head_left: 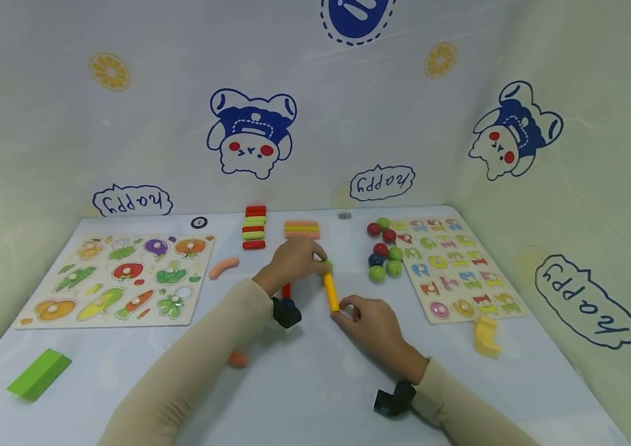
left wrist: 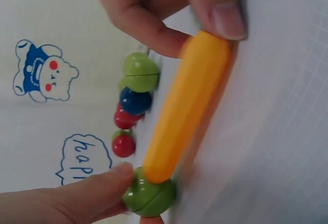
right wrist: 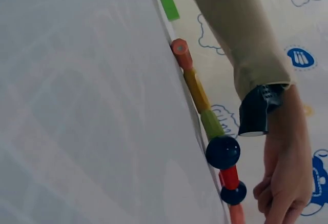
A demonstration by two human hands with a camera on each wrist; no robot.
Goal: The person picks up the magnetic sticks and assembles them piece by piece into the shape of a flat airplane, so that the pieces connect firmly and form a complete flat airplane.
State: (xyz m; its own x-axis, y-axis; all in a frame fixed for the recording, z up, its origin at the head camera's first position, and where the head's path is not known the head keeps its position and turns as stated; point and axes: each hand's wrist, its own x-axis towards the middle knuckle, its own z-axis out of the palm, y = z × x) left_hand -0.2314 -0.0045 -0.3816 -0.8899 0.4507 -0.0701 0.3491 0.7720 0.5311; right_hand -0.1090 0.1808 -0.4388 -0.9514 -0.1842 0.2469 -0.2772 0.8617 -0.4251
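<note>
Beige sleeves point(head_left: 187, 371) lie nearest, leading to the right hand point(head_left: 373, 325), pinching the yellow stick point(head_left: 330, 292) at its near end, and the left hand point(head_left: 297, 263), thumb and finger gripping a green ball point(left wrist: 148, 196) at the far end. Whether they are joined, I cannot tell; a crooked push could skid the stick aside. Lowering the left forearm could jog the row of pieces point(right wrist: 210, 124) partly hidden by it. Both forearms slant inward; loose balls point(head_left: 380, 250) sit right of the hands.
</note>
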